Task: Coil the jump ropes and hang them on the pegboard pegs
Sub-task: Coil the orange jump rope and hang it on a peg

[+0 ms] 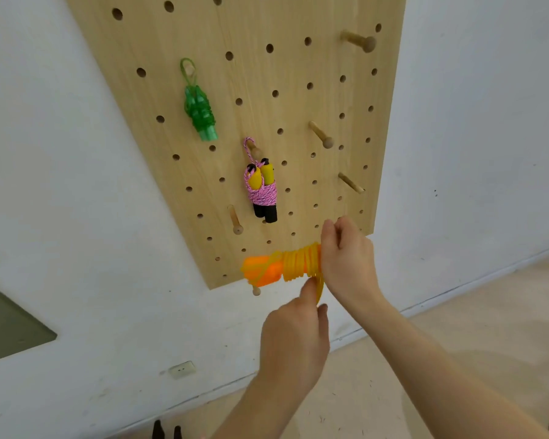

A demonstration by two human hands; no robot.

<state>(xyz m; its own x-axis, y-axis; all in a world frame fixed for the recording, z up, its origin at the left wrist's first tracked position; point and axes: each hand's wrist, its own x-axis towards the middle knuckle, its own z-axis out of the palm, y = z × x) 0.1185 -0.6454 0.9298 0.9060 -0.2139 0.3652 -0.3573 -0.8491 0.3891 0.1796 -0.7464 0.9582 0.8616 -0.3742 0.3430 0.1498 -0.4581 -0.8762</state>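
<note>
A white wall [473, 122] is seen, met by a pale floor [473, 343] at five o'clock in the view, and a wooden pegboard [267, 23] is mounted on it. A wall socket [182, 369] is set low in the wall at seven o'clock.

Nearest the camera, the left hand [293, 337] is raised from six o'clock, and a loose loop [320, 285] of cord is pinched between its thumb and fingers. Just above it, at one o'clock from it, the right hand [346, 261] is clenched round one end of the orange jump rope [286, 264]. This rope is held as a wound bundle lying sideways in front of the lower edge of the pegboard, its orange handles pointing to nine o'clock. A bare peg [256, 291] is seen just below the bundle, at seven o'clock from it.

Farther up the board, the pink jump rope [262, 193] is hung coiled by a loop from a peg, at twelve o'clock from the orange bundle. Beyond it, at eleven o'clock, the green jump rope [200, 112] is hung likewise. More unused pegs [320, 134] are seen toward two o'clock.
</note>
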